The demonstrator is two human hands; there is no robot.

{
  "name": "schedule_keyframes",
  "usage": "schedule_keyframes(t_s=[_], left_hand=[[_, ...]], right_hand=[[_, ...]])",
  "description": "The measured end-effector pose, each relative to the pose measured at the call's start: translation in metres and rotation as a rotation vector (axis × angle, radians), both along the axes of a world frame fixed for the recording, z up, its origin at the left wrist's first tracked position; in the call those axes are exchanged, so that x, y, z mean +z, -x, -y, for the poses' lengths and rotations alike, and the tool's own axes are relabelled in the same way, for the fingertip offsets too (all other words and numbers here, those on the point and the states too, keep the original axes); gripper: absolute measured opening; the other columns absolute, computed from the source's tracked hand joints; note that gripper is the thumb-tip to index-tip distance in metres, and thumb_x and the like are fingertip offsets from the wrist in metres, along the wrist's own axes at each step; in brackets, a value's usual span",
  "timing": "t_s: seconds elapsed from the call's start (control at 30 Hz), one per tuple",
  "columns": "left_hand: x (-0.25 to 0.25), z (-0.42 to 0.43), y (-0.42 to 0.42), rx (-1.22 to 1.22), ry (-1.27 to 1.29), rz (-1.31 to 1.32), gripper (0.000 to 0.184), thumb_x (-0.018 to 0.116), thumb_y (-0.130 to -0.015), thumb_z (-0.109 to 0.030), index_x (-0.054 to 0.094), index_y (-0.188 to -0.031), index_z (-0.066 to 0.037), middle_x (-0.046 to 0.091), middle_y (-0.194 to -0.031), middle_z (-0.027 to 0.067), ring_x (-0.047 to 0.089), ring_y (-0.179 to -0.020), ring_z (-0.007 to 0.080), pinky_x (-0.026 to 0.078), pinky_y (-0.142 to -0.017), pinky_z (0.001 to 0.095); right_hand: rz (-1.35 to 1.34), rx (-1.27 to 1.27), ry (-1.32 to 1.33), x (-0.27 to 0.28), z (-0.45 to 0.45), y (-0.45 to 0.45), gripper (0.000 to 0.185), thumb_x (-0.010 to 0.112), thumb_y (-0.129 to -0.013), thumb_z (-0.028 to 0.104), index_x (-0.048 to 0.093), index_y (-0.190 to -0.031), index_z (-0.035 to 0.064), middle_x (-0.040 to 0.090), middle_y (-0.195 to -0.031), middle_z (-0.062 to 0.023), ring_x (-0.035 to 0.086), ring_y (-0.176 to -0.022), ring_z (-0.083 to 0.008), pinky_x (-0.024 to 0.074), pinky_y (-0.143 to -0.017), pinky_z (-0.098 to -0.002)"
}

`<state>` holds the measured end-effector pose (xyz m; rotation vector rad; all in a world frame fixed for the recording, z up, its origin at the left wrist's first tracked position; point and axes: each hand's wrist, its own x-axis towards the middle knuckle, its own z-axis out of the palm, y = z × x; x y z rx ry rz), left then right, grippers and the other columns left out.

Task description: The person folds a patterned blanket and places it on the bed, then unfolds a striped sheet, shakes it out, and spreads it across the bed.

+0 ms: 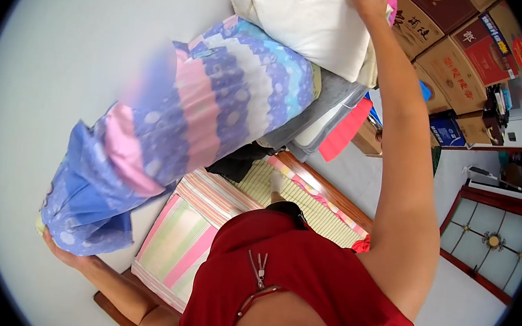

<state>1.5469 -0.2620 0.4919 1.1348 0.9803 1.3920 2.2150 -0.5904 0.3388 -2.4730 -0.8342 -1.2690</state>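
A blue-purple quilt (234,115) with pink and white bands and pale dots stretches diagonally along the white wall, part of it smeared by motion. My left hand (64,252) is closed on its lower left end, with some fingers hidden under the cloth. At the top, my right hand (370,3) grips the upper edge of a white, cushion-like bundle of bedding (302,28); its fingertips are partly out of frame. This bundle lies against the quilt's upper end, above a grey folded cloth (304,120).
Cardboard boxes (452,74) are stacked at the upper right. Below me is a bed with a striped pink-and-green cover (175,236) and a yellow-green striped mat (306,206). A clear plastic bin (331,129) stands beyond it. A glass-paned door (491,239) is at the right.
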Motion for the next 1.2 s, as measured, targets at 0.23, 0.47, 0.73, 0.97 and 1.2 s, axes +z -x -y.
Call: schedule_keyframes(t_s=[0.23,0.47,0.73,0.97,1.2], left_hand=[[0.040,-0.009,0.097,0.451,-0.216,-0.184,0.043,0.034,-0.092,-0.025,0.047,-0.120,0.004,0.049,-0.123,0.0199,0.049,-0.110,0.0330,0.039,-0.095,0.0442],[0.067,-0.004,0.131,0.392,-0.146,-0.005,0.045,0.035,-0.090,-0.022,0.046,-0.121,0.008,0.050,-0.122,0.0208,0.050,-0.110,0.0330,0.040,-0.095,0.0432],[0.040,-0.047,0.206,0.423,-0.310,-0.433,0.043,0.045,-0.083,-0.023,0.051,-0.114,0.007,0.055,-0.111,0.0209,0.055,-0.100,0.0330,0.044,-0.090,0.0442],[0.016,-0.017,0.231,0.425,-0.123,0.123,0.041,0.048,-0.080,-0.023,0.053,-0.110,0.006,0.057,-0.107,0.0203,0.056,-0.097,0.0327,0.046,-0.088,0.0443],[-0.083,-0.038,0.198,0.377,0.331,0.515,0.021,0.055,-0.072,-0.023,0.057,-0.084,-0.006,0.060,-0.078,0.0086,0.059,-0.075,0.0231,0.051,-0.071,0.0381]], right_hand=[[-0.048,0.040,-0.052,0.052,-0.035,0.039,0.013,0.052,-0.070,0.002,0.052,-0.083,0.0067,0.059,-0.078,-0.0141,0.059,-0.072,-0.0336,0.0451,-0.065,-0.0435],[-0.378,0.107,0.005,-0.047,-0.052,0.066,0.033,0.062,-0.070,0.019,0.052,-0.101,0.0140,0.060,-0.087,-0.0123,0.061,-0.075,-0.0361,0.0491,-0.064,-0.0467],[-0.560,0.115,0.360,-0.126,-0.083,0.127,0.043,0.062,-0.072,0.018,0.047,-0.110,0.0084,0.056,-0.102,-0.0168,0.061,-0.082,-0.0359,0.0502,-0.067,-0.0473],[-0.505,0.178,0.356,-0.238,-0.099,0.078,0.050,0.060,-0.078,0.025,0.047,-0.120,0.0014,0.062,-0.095,-0.0193,0.062,-0.080,-0.0343,0.0493,-0.068,-0.0454],[-0.492,-0.005,0.603,-0.217,-0.122,0.076,0.055,0.054,-0.082,0.039,0.040,-0.129,0.0114,0.057,-0.109,-0.0159,0.060,-0.091,-0.0332,0.0502,-0.072,-0.0457]])
